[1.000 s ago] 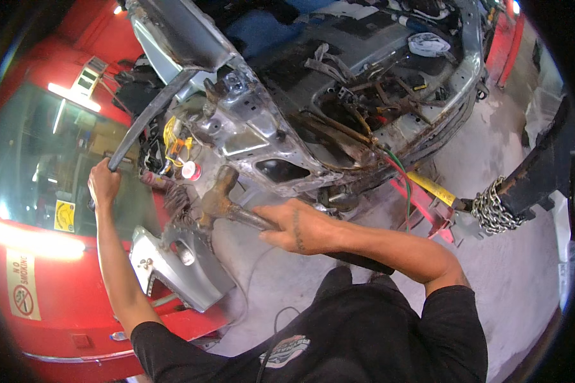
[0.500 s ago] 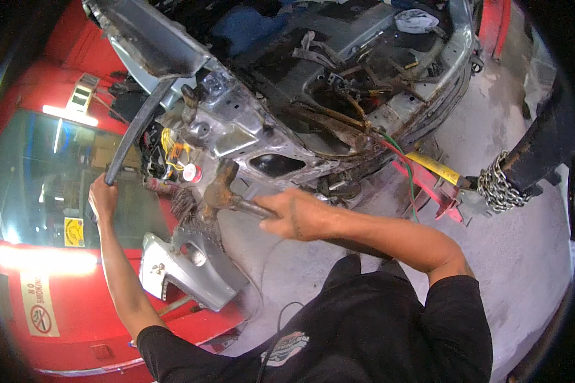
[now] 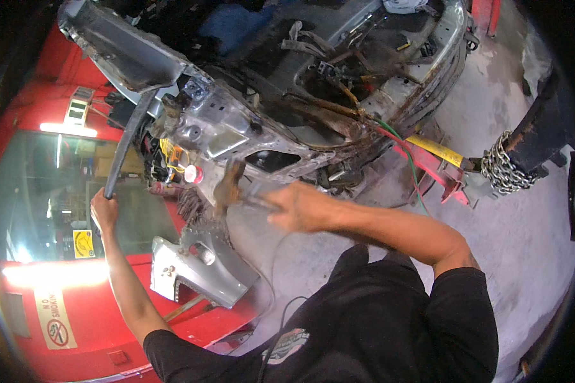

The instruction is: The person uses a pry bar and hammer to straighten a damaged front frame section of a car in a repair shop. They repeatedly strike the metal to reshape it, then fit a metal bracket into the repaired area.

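My left hand [image 3: 104, 210] is wrapped round the lower end of a long, slightly curved grey metal bar [image 3: 131, 137]. The bar's upper end reaches the underside of a bent panel [image 3: 131, 57] on a stripped car body [image 3: 227, 118]; whether they touch, I cannot tell. In my right hand [image 3: 305, 209] is the handle of a hammer with a worn, rusty head [image 3: 227, 188]. Its head hangs in front of the car's bare metal corner, apart from the bar. My right hand and the hammer handle are blurred by motion.
Beside my left arm stands a red vehicle [image 3: 128, 313] with a large window. A cut silver body panel [image 3: 227, 277] leans near it. To the right are a yellow and red pulling tool [image 3: 434, 151], a chain [image 3: 505, 167] round a dark post, and green and red hoses [image 3: 406, 150].
The view has turned slightly, moving the car body toward the left. The hammer has shifted a little to the right in the picture and is now blurred. Both hands keep their grips.
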Demonstrator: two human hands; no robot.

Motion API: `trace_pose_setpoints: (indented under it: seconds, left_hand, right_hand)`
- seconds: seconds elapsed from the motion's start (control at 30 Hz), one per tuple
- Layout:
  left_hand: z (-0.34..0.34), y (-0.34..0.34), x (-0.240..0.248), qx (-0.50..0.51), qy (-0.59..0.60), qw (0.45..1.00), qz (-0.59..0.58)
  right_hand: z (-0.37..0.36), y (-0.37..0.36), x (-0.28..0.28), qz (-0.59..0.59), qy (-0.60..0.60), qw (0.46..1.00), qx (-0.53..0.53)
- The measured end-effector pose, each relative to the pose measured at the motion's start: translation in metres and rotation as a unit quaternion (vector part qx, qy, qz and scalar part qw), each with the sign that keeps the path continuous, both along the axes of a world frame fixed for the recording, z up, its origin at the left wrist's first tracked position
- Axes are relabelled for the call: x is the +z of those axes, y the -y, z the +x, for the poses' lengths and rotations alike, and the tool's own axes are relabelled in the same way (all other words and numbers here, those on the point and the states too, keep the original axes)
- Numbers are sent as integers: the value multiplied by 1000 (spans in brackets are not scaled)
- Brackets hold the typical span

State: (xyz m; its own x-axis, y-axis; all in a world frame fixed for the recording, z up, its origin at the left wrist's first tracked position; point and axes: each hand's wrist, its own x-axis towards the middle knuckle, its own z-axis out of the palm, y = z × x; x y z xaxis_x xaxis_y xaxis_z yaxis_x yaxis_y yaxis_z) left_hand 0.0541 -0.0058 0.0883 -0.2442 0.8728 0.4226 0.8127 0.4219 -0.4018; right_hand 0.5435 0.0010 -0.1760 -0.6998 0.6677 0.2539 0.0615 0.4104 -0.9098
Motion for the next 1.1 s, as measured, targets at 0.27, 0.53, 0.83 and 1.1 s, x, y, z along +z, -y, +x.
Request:
trace_pose_setpoints:
  seconds: [0.27, 0.53, 0.83, 1.1]
  left_hand:
    - [10, -1, -1, 7, -6, 1000, 15]
    - [17, 5, -2, -2, -6, 1000, 5]
    - [-12, 2, -3, -8, -8, 1000, 14]
    - [-13, 2, -2, -37, -23, 999, 32]
  right_hand:
    - [10, -8, -2, -46, -18, 997, -56]
    - [26, -22, -7, -61, 9, 995, -77]
    - [10, 23, -2, -2, 7, 1000, 3]
    - [10, -21, -13, 37, 13, 993, -114]
